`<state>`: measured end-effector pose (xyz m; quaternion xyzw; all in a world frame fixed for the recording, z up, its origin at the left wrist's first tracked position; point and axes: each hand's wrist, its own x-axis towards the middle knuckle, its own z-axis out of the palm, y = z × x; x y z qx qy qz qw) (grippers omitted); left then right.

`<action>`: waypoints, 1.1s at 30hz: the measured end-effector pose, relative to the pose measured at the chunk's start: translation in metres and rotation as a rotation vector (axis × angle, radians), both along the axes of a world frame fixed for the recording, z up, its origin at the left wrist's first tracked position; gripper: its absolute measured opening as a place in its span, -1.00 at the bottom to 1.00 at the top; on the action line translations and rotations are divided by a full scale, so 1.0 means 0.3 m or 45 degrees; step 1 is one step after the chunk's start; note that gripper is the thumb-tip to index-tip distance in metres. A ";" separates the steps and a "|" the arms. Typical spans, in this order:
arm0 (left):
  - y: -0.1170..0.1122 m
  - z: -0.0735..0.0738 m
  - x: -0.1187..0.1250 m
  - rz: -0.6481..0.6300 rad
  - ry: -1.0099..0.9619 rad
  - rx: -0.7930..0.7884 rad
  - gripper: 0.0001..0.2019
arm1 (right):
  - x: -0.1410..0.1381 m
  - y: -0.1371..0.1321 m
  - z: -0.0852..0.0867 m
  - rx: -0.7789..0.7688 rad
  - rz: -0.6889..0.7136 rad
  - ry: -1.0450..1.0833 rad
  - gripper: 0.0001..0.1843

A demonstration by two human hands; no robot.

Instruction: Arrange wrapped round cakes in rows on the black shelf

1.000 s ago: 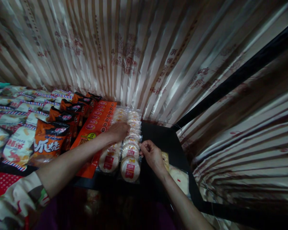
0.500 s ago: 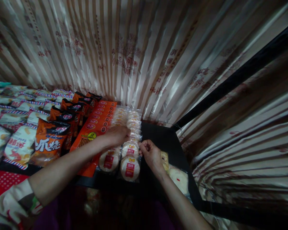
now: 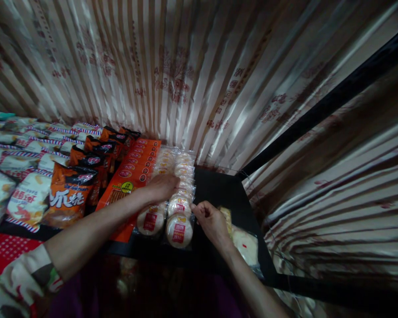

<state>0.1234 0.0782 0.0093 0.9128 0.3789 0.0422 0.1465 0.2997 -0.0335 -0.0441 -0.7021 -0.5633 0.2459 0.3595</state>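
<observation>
Two overlapping rows of clear-wrapped round rice crackers (image 3: 179,230), with red labels, lie on a black tabletop (image 3: 215,185). My left hand (image 3: 164,186) reaches across the left row, its fingers bent together on the rice cracker packets in the middle of the right row. Those fingertips are partly hidden. At the right row's outer edge, my right hand (image 3: 212,221) has thumb and forefinger pinched on a packet's clear wrapper edge; its other fingers are curled.
An orange printed snack sheet (image 3: 132,165) lies left of the crackers. Beyond it stand orange-black snack bags (image 3: 68,192) and rows of white snack bags (image 3: 29,196). Flat wrapped items (image 3: 246,247) lie at right. A pleated curtain (image 3: 172,66) and a black bar (image 3: 318,110) border the table.
My right hand has shifted slightly down along the row's edge. The left hand stays nearly where it was, over the packets.
</observation>
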 end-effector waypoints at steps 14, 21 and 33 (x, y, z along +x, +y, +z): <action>-0.008 0.024 -0.002 0.005 -0.021 -0.036 -0.88 | -0.006 -0.025 -0.036 -0.029 0.146 0.297 -0.73; -0.014 0.035 -0.004 0.031 -0.005 -0.068 -0.87 | -0.019 -0.005 -0.024 0.043 0.074 0.282 -0.70; -0.160 0.053 -0.011 0.090 -0.143 0.222 -0.83 | -0.022 -0.007 -0.037 0.067 0.043 0.199 -0.70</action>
